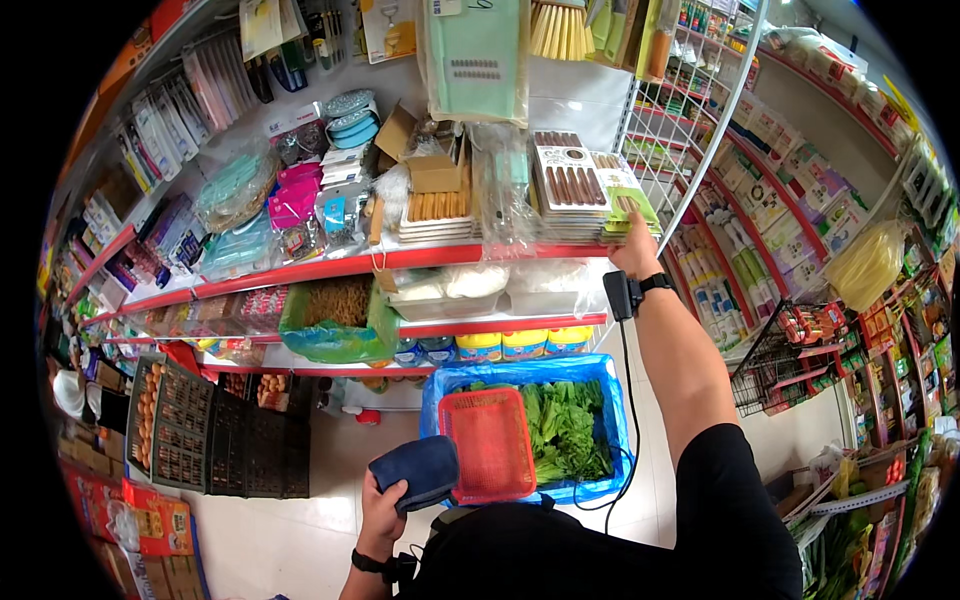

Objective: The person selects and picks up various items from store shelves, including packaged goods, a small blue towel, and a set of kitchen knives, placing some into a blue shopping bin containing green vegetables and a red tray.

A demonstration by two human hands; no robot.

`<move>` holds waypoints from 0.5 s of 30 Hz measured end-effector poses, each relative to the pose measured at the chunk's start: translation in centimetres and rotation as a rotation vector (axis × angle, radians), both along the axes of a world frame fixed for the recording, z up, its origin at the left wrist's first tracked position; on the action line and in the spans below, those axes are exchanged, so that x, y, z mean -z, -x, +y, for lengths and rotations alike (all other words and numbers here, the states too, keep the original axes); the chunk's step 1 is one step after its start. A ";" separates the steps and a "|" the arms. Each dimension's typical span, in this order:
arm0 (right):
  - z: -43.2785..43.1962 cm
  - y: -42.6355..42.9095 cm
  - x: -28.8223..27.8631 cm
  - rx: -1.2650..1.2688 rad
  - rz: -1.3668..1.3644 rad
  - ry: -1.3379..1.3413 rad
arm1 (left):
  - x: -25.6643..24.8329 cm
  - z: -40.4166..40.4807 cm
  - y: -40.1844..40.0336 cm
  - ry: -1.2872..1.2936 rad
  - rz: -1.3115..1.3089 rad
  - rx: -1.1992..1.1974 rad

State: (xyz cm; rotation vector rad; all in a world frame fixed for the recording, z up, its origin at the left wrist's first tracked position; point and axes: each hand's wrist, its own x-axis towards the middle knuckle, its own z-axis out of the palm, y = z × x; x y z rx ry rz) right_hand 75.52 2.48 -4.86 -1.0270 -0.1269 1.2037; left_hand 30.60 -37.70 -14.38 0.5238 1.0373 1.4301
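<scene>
A folded dark blue cloth [415,466] is in my left hand [384,508], my thumb lying over its near edge. Up at the right end of the shelf, my right hand [636,249] grips the front edge of a green-and-white pack of chopsticks [621,201] on top of a stack. My thumb and some fingers are hidden there. Just left of it stands a stack of white packs of brown chopsticks [571,176]. Below, a red plastic basket [487,446] rests in a blue-lined crate [621,427] beside leafy greens [566,431].
A red-edged shelf [322,268] crosses in front of me, with a green bag-lined box [337,341] beneath. Black crates with eggs [180,427] stand at left. A white wire-grid panel [701,161] rises beside my right hand. A black cable [631,420] hangs from my right wrist.
</scene>
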 end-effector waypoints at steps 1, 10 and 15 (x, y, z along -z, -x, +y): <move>0.1 0.1 -0.1 0.004 0.013 -0.027 | 0.1 0.0 0.1 0.006 0.001 -0.002; -0.7 1.5 -0.5 0.131 -0.072 -0.075 | 0.4 0.2 0.4 0.005 0.002 0.011; -0.5 2.3 -0.8 0.256 -0.188 -0.127 | 0.7 0.4 0.2 -0.002 -0.008 0.024</move>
